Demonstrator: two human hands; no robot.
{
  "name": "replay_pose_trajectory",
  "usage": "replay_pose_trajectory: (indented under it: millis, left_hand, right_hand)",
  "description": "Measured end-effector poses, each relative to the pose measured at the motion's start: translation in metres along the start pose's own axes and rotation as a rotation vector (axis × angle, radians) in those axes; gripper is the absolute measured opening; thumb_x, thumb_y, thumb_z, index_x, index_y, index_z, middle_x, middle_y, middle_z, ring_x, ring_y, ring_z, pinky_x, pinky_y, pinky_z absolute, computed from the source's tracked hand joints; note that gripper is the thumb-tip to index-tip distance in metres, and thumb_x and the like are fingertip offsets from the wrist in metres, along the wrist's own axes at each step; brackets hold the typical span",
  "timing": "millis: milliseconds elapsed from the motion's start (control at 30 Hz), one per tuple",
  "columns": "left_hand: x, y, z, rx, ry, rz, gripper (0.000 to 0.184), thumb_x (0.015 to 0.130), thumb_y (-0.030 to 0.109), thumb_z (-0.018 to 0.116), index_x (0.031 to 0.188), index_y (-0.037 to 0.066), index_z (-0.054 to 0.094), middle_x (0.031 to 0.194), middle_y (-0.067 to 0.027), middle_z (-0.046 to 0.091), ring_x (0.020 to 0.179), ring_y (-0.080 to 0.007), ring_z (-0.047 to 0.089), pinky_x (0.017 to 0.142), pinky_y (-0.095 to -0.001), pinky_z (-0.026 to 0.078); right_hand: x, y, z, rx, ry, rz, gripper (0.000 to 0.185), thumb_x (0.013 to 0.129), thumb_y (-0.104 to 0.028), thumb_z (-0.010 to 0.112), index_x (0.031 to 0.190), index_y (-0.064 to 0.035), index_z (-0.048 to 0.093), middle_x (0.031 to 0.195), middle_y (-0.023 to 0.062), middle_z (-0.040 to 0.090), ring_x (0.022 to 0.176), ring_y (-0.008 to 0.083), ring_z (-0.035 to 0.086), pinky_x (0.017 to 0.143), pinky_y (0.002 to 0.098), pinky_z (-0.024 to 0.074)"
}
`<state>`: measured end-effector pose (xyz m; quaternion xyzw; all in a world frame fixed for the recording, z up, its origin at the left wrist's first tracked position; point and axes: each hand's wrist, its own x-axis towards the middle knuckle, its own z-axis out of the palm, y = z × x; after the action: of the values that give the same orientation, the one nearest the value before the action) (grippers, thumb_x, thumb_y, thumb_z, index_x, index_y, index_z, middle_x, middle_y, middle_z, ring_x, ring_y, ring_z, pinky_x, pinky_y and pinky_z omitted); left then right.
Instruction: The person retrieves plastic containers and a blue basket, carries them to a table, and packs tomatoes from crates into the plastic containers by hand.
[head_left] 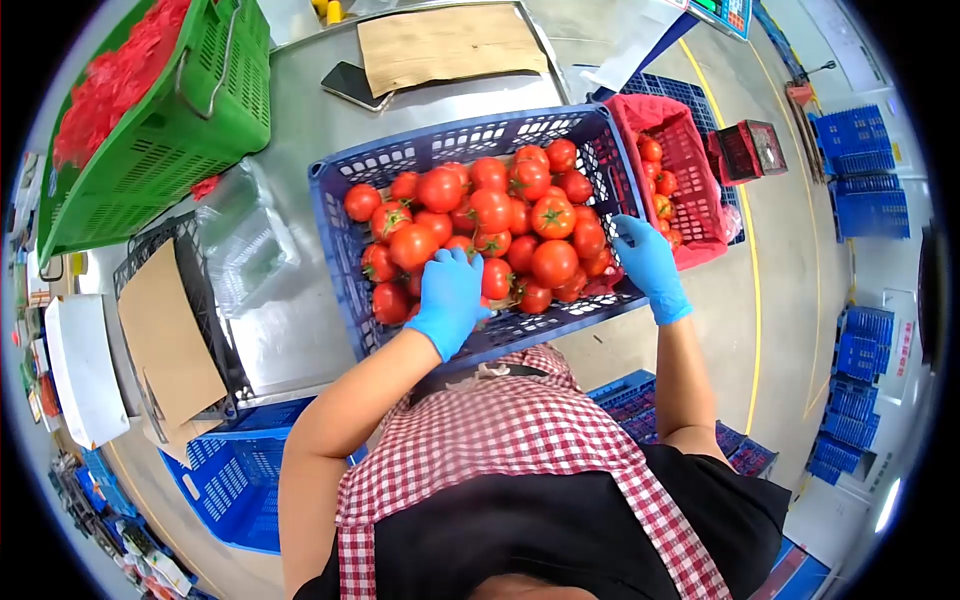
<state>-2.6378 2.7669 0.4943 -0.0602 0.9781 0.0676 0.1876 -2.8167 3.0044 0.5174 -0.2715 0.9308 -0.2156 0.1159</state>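
A blue plastic crate (pixel 345 280) full of red tomatoes (pixel 490 210) stands in front of me, tilted slightly in view. My left hand (pixel 450 295), in a blue glove, is down among the tomatoes at the near side. Its fingers and thumb curl about a tomato (pixel 496 279); part of the grip is hidden. At the crate's right end is my right hand (pixel 650 262), also gloved in blue. Its fingers are apart and reach over the rim, beside the outermost tomatoes, holding none of them.
A red basket (pixel 690 130) with several tomatoes adjoins the crate's right side. Clear plastic boxes (pixel 245 250) lie on the metal table (pixel 290 340) at left, below a green crate (pixel 165 150). A phone (pixel 355 85) and cardboard (pixel 450 45) lie behind. Blue crates (pixel 235 490) stand lower left.
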Motion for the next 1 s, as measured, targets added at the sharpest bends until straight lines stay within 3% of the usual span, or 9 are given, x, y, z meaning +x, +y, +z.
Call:
replay_pose_trajectory:
  millis: [100, 200, 300, 467, 667, 833, 867, 933, 1000]
  left_hand:
    - [0.025, 0.014, 0.035, 0.175, 0.025, -0.141, 0.053, 0.063, 0.032, 0.076, 0.109, 0.011, 0.058, 0.097, -0.0089, 0.059, 0.090, -0.0233, 0.054, 0.065, -0.0320, 0.049]
    - [0.013, -0.012, 0.013, -0.307, 0.180, 0.019, 0.057, 0.058, 0.025, 0.079, 0.109, 0.007, 0.059, 0.094, -0.0081, 0.059, 0.086, -0.0242, 0.055, 0.068, -0.0340, 0.050]
    - [-0.009, -0.025, -0.018, -1.085, 0.051, -0.033, 0.065, 0.060, 0.019, 0.078, 0.119, 0.005, 0.056, 0.111, -0.0099, 0.059, 0.105, -0.0243, 0.055, 0.086, -0.0355, 0.049]
    - [-0.045, -0.028, -0.025, -2.157, 0.121, 0.147, 0.075, 0.066, 0.024, 0.075, 0.131, 0.001, 0.044, 0.131, -0.0129, 0.048, 0.125, -0.0270, 0.045, 0.104, -0.0411, 0.039]
    - [-0.072, -0.025, -0.042, -2.725, 0.134, 0.082, 0.103, 0.060, 0.036, 0.082, 0.142, 0.004, 0.027, 0.139, -0.0225, 0.038, 0.126, -0.0435, 0.040, 0.105, -0.0508, 0.037]
    - [-0.102, -0.048, -0.017, -2.427, 0.474, 0.287, 0.087, 0.072, 0.043, 0.072, 0.139, 0.006, 0.032, 0.138, -0.0196, 0.040, 0.123, -0.0435, 0.043, 0.104, -0.0504, 0.038]
    - [-0.109, -0.061, -0.010, -2.688, 0.428, 0.305, 0.083, 0.075, 0.045, 0.068, 0.139, 0.006, 0.032, 0.139, -0.0187, 0.039, 0.123, -0.0412, 0.043, 0.103, -0.0495, 0.039]
    - [-0.123, -0.087, 0.002, -3.234, 0.353, 0.314, 0.077, 0.081, 0.049, 0.061, 0.138, 0.006, 0.034, 0.140, -0.0170, 0.038, 0.123, -0.0367, 0.044, 0.101, -0.0477, 0.040]
    - [-0.139, -0.119, 0.012, -3.128, 0.596, 0.304, 0.071, 0.086, 0.050, 0.056, 0.137, 0.005, 0.035, 0.141, -0.0153, 0.039, 0.127, -0.0293, 0.042, 0.098, -0.0476, 0.042]
  right_hand:
    - [0.010, -0.019, -0.008, 0.062, -0.192, -0.238, 0.041, 0.075, -0.012, 0.063, 0.116, -0.0066, 0.058, 0.102, 0.0157, 0.062, 0.090, 0.0338, 0.061, 0.079, 0.0393, 0.0499]
    - [0.015, -0.041, 0.003, -0.087, -0.390, -0.602, 0.053, 0.069, -0.008, 0.063, 0.121, -0.0103, 0.055, 0.116, 0.0138, 0.054, 0.106, 0.0324, 0.054, 0.089, 0.0414, 0.0446]
    - [0.014, -0.035, 0.020, -0.304, -0.402, -0.788, 0.058, 0.068, -0.006, 0.062, 0.124, -0.0132, 0.052, 0.123, 0.0126, 0.050, 0.115, 0.0318, 0.047, 0.094, 0.0434, 0.0407]
    - [0.031, -0.032, 0.029, -0.407, -0.407, -0.883, 0.057, 0.069, -0.007, 0.060, 0.125, -0.0143, 0.052, 0.117, 0.0109, 0.052, 0.110, 0.0288, 0.049, 0.092, 0.0405, 0.0395]
    - [0.034, -0.050, 0.013, -0.081, -0.496, -0.638, 0.064, 0.058, -0.010, 0.069, 0.120, -0.0119, 0.055, 0.113, 0.0117, 0.054, 0.105, 0.0329, 0.051, 0.093, 0.0407, 0.0405]
    - [0.027, -0.098, 0.010, 1.284, -0.797, 0.184, 0.063, 0.078, -0.015, 0.066, 0.135, -0.0044, 0.040, 0.129, 0.0114, 0.051, 0.117, 0.0248, 0.051, 0.097, 0.0359, 0.0440]
    - [0.028, -0.112, 0.012, 1.494, -0.897, 0.282, 0.064, 0.080, -0.020, 0.064, 0.137, -0.0050, 0.039, 0.131, 0.0112, 0.049, 0.118, 0.0241, 0.051, 0.098, 0.0361, 0.0427]
    - [0.034, -0.157, 0.019, 1.522, -0.982, 0.264, 0.065, 0.081, -0.024, 0.063, 0.138, -0.0050, 0.037, 0.133, 0.0112, 0.048, 0.119, 0.0245, 0.050, 0.099, 0.0367, 0.0422]
    - [0.045, -0.209, 0.037, 1.409, -0.999, -0.006, 0.067, 0.080, -0.016, 0.063, 0.140, -0.0070, 0.035, 0.133, 0.0111, 0.048, 0.118, 0.0246, 0.050, 0.097, 0.0375, 0.0432]
